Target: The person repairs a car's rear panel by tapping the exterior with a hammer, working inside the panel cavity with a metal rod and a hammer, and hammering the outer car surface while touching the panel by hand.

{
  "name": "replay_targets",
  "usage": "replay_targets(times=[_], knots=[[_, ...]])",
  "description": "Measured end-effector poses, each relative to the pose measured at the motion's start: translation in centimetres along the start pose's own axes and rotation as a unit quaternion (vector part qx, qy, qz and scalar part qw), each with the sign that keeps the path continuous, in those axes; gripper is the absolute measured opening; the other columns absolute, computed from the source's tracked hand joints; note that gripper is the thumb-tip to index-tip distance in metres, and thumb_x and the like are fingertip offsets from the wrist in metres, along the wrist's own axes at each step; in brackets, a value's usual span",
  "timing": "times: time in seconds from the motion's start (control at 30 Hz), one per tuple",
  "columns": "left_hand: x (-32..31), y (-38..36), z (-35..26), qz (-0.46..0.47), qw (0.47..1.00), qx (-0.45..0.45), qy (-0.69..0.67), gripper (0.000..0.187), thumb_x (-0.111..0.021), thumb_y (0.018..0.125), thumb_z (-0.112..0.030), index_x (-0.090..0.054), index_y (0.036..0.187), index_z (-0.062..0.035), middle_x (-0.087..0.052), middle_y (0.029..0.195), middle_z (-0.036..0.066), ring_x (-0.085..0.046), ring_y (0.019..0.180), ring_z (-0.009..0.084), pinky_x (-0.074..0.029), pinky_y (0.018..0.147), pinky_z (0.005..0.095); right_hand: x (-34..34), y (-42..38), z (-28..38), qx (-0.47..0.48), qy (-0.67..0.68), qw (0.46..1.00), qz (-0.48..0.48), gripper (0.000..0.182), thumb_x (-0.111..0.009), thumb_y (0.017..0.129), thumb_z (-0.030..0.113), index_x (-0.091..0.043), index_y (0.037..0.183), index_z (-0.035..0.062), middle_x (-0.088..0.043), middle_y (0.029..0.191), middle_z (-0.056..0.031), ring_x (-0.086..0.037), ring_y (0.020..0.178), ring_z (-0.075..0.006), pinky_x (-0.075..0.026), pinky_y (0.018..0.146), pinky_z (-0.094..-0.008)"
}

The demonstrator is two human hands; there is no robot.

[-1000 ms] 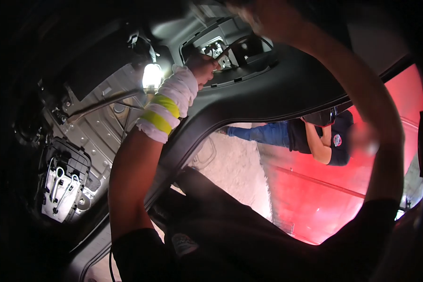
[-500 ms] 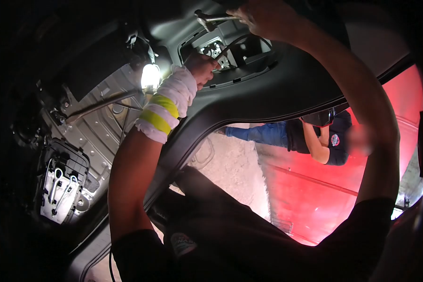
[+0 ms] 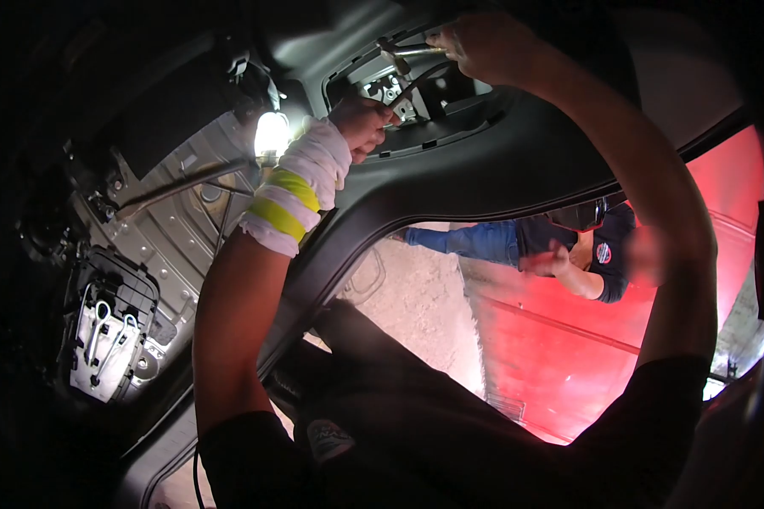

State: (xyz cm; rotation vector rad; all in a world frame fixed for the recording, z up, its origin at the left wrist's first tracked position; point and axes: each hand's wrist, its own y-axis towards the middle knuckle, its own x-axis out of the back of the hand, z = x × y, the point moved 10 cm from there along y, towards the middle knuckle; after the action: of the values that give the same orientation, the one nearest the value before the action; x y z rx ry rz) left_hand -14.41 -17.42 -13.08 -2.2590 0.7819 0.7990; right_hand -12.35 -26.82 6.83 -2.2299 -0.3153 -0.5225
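I am looking up at the inside of a raised car tailgate. My left hand [image 3: 361,123] is closed at the edge of an opening in the dark trim panel [image 3: 484,170], holding something small that I cannot make out; its wrist carries a white and yellow wrap [image 3: 297,199]. My right hand [image 3: 484,47] grips a metal wrench [image 3: 403,53] whose head points left, just above the metal latch mechanism [image 3: 388,87] inside the opening. A black cable [image 3: 424,76] runs across the opening between my two hands.
A lit work lamp [image 3: 272,136] hangs against bare sheet metal [image 3: 178,229] at left. Below it is a light housing with wire clips [image 3: 106,335]. Through the window a person in a dark shirt and jeans [image 3: 569,246] leans beside a red vehicle [image 3: 654,339].
My right hand has come down from the top edge with the wrench, bringing it closer to the latch. The person outside has shifted an arm. My left hand stays put.
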Motion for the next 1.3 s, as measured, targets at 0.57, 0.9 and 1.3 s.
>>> replay_targets(times=[0.57,0.9,1.3], knots=[[0.2,0.2,-0.6,-0.016,1.0,-0.014,0.019,0.022,-0.051,0.108,-0.029,-0.062,0.113,-0.0106,-0.038,0.063,-0.007,-0.028,0.047,0.0041,-0.02,0.042,0.0262,-1.9,-0.2,-0.7,0.02,0.03,0.998,-0.055,0.03,-0.062,0.091,0.01,-0.076,0.118,0.0121,-0.074,0.092,-0.0132,-0.072,0.092,-0.0305,-0.057,0.084,-0.0427],[0.8,1.9,-1.4,-0.018,0.998,-0.013,0.062,0.024,-0.053,0.108,-0.03,-0.064,0.113,-0.0096,-0.04,0.062,-0.005,-0.03,0.045,0.0039,-0.019,0.04,0.0266,0.3,0.1,-1.3,-0.043,-0.03,0.998,0.036,0.03,-0.057,0.094,0.016,-0.071,0.115,0.0006,-0.075,0.103,-0.0209,-0.074,0.1,-0.0336,-0.057,0.087,-0.049],[0.6,1.1,-1.2,-0.021,1.0,-0.009,0.02,0.023,-0.053,0.107,-0.03,-0.063,0.112,-0.0098,-0.039,0.06,-0.007,-0.029,0.045,0.0035,-0.019,0.04,0.0267,7.6,-0.9,-1.5,0.007,-0.019,0.985,-0.171,0.043,-0.061,0.09,0.017,-0.067,0.131,0.0054,-0.073,0.085,-0.0187,-0.073,0.078,-0.0358,-0.058,0.071,-0.0498]])
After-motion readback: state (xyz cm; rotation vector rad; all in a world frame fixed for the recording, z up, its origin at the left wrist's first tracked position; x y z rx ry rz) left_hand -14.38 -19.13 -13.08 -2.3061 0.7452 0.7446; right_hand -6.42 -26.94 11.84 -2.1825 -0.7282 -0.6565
